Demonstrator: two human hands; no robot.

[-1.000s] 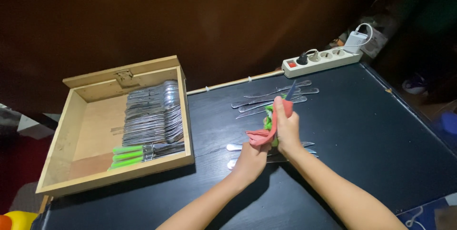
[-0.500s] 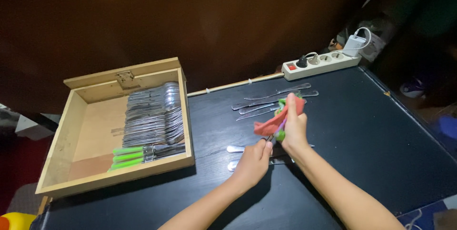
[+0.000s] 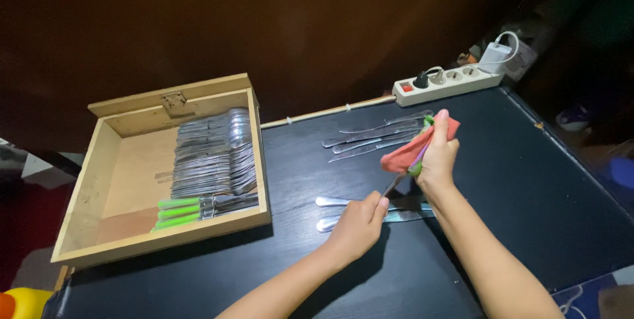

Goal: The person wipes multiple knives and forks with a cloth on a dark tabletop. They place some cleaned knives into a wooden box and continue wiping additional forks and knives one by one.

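On the black bench point(image 3: 502, 180), your right hand point(image 3: 436, 157), closed around the red cloth point(image 3: 413, 150), has slid outward along the green-handled knife point(image 3: 403, 177); your left hand point(image 3: 360, 223) pinches its end.

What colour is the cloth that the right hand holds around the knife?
The cloth in the right hand is mostly red, with green at the edges; the head view shows it.
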